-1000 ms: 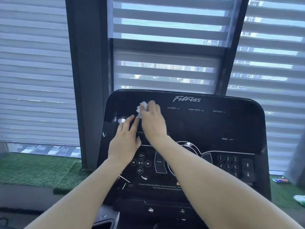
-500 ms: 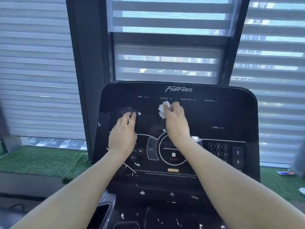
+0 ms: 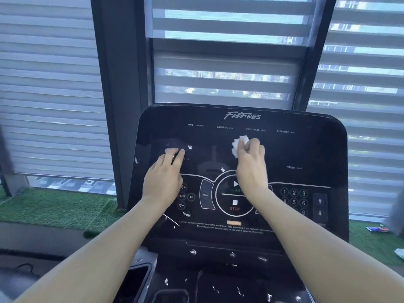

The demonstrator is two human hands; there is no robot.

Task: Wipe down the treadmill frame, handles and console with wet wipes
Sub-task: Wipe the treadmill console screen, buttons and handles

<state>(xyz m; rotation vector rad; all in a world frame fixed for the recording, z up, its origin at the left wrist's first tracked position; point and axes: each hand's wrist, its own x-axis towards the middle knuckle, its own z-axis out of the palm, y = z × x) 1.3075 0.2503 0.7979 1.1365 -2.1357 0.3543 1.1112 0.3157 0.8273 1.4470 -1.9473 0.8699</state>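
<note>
- The right hand (image 3: 251,165) covers most of the wipe (image 3: 239,145); only a crumpled white edge shows past the fingers.
- Both hands and forearms hide parts of the console (image 3: 306,149): some media buttons on the left, part of the START label, and the left column of the keypad (image 3: 294,202).
- The small warning text (image 3: 225,226) low on the console is partly blurred.
- The tray (image 3: 140,278) below the console is cut off by the bottom edge.
- Small coloured items (image 3: 377,229) on the turf at right are too small to tell.
- Both arms run out of the bottom edge.
</note>
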